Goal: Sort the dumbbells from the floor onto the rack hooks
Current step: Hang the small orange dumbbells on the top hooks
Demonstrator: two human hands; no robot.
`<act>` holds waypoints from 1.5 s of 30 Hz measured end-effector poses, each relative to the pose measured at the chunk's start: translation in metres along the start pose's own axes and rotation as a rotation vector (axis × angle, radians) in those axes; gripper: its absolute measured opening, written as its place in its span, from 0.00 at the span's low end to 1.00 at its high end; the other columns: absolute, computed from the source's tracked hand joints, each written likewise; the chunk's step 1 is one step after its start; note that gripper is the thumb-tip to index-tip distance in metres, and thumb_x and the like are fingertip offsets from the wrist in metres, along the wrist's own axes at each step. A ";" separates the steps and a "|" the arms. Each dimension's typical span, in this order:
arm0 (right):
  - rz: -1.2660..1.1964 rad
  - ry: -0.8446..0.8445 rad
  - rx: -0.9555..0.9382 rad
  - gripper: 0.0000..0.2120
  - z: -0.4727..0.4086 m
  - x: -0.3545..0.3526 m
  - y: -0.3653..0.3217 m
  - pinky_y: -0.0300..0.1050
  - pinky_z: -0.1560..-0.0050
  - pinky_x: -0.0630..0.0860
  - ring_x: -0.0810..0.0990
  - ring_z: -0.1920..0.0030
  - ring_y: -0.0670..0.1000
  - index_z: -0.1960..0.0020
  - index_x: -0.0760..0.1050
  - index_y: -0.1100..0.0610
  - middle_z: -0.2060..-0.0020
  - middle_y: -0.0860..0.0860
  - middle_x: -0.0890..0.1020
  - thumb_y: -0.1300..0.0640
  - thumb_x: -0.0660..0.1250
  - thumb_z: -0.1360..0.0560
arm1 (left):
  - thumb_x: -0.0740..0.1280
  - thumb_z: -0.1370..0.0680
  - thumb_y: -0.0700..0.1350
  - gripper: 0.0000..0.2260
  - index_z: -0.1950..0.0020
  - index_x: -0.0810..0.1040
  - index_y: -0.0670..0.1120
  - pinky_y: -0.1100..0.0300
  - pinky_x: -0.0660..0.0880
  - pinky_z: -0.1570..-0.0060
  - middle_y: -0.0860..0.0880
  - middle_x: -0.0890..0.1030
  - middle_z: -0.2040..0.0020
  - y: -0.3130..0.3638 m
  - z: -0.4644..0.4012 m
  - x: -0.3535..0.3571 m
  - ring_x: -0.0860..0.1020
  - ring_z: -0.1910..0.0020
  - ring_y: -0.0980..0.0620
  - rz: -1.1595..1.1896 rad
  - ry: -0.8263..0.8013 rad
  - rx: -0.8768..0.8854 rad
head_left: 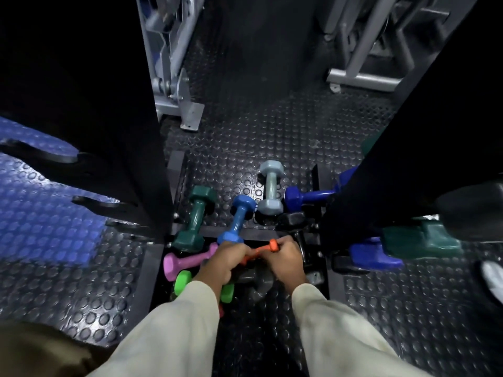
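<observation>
Both my hands are low over a pile of small dumbbells between the rack's black uprights. My left hand [227,263] and my right hand [285,261] both grip a thin orange dumbbell [268,247], whose far end sticks out between them. Under my left hand lie a pink dumbbell [187,261] and a bright green dumbbell [183,280]. Beyond them on the studded floor lie a dark green dumbbell [197,217], a blue dumbbell [238,219] and a pale grey dumbbell [270,187]. A black dumbbell [255,285] lies partly hidden beneath my wrists.
The rack's left upright [130,148] carries black hooks [100,204]. The right upright [381,180] holds a dark blue dumbbell [310,194], with a purple-blue one [373,254] and a green one [419,240] hung lower. Grey machine frames [174,85] stand behind.
</observation>
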State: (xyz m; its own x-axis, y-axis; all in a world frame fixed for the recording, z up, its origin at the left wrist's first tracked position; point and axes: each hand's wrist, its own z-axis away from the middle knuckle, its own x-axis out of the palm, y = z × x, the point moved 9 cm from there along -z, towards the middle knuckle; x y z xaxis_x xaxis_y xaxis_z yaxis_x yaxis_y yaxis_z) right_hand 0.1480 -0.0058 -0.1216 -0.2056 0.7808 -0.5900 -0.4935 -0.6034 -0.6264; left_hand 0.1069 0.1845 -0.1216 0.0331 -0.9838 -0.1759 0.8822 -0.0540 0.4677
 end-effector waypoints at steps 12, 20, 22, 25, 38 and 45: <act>-0.272 0.234 -0.086 0.18 0.027 -0.077 -0.081 0.57 0.46 0.82 0.86 0.56 0.55 0.53 0.74 0.49 0.60 0.49 0.86 0.36 0.71 0.30 | 0.73 0.26 0.35 0.13 0.54 0.79 0.53 0.62 0.76 0.60 0.52 0.84 0.54 0.114 0.083 -0.042 0.81 0.58 0.53 0.205 0.316 0.479; -0.507 0.241 -0.249 0.14 0.080 -0.132 -0.171 0.56 0.45 0.84 0.88 0.55 0.50 0.49 0.79 0.50 0.56 0.49 0.88 0.43 0.77 0.26 | 0.76 0.24 0.39 0.12 0.44 0.82 0.51 0.74 0.71 0.69 0.54 0.83 0.53 0.167 0.171 -0.074 0.80 0.61 0.61 0.230 0.419 0.687; -0.543 0.269 -0.284 0.12 0.100 -0.149 -0.189 0.55 0.45 0.84 0.88 0.55 0.51 0.49 0.80 0.51 0.56 0.49 0.88 0.45 0.76 0.24 | 0.75 0.23 0.39 0.13 0.42 0.82 0.50 0.75 0.71 0.70 0.53 0.83 0.52 0.176 0.192 -0.081 0.80 0.60 0.61 0.263 0.414 0.717; -0.591 0.281 -0.340 0.09 0.129 -0.171 -0.213 0.50 0.50 0.85 0.88 0.57 0.49 0.48 0.80 0.51 0.57 0.49 0.87 0.47 0.74 0.21 | 0.75 0.24 0.41 0.12 0.42 0.82 0.52 0.72 0.73 0.63 0.52 0.84 0.49 0.188 0.224 -0.092 0.81 0.57 0.59 0.286 0.427 0.769; -0.662 0.383 -0.616 0.07 0.267 -0.276 -0.323 0.56 0.41 0.83 0.88 0.51 0.50 0.47 0.78 0.47 0.53 0.47 0.86 0.44 0.72 0.20 | 0.71 0.19 0.49 0.15 0.33 0.81 0.51 0.64 0.71 0.38 0.47 0.75 0.38 0.245 0.426 -0.116 0.75 0.44 0.54 0.254 0.544 1.100; -0.693 0.370 -0.757 0.10 0.347 -0.341 -0.367 0.57 0.43 0.84 0.88 0.52 0.51 0.46 0.80 0.51 0.54 0.50 0.87 0.47 0.74 0.21 | 0.69 0.17 0.51 0.15 0.31 0.79 0.52 0.59 0.74 0.35 0.48 0.70 0.36 0.254 0.523 -0.118 0.76 0.50 0.58 0.328 0.531 1.239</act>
State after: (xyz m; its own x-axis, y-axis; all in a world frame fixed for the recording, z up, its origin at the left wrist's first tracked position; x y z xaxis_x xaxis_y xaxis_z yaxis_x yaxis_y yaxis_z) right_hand 0.1060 0.0059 0.4859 0.2458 0.9690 -0.0257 0.2698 -0.0939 -0.9583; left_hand 0.0820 0.1974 0.4706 0.5746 -0.8141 -0.0839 -0.1793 -0.2253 0.9576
